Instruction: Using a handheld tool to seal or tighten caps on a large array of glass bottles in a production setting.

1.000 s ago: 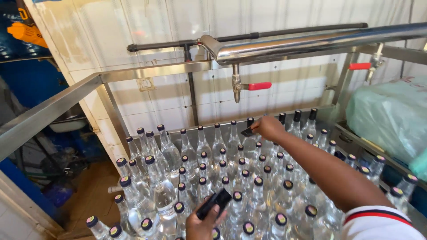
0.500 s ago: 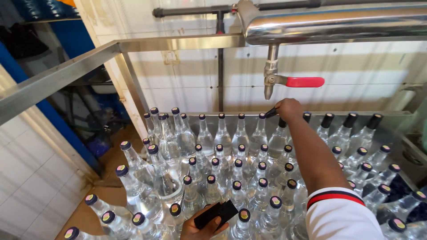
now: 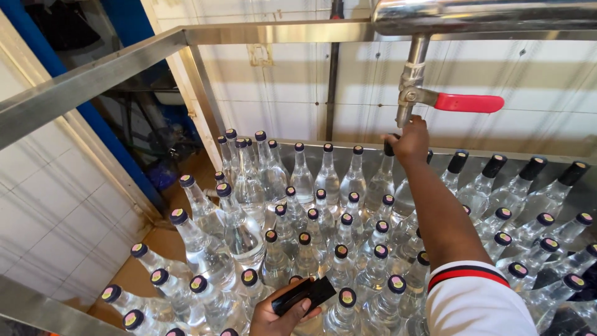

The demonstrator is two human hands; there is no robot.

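Note:
My right hand [image 3: 411, 140] reaches to the back row of clear glass bottles and grips the black cap of one bottle [image 3: 380, 182] just under a steel tap nozzle [image 3: 404, 116]. The tap has a red lever handle [image 3: 468, 102] and hangs from a shiny steel pipe [image 3: 485, 15]. My left hand [image 3: 283, 314] is at the bottom edge and holds a small black flat object [image 3: 303, 294] above the capped bottles. Several clear bottles with dark caps [image 3: 305, 239] stand packed together below both hands.
A steel frame rail [image 3: 93, 81] runs along the left and top. White tiled walls [image 3: 50, 211] stand at left and behind. Taller black-capped bottles [image 3: 535, 180] line the back right. A blue post [image 3: 112, 130] stands behind the frame.
The view has moved closer and leftward. My right hand stays at the back row bottle, now directly under the tap nozzle. My left hand still holds the black object.

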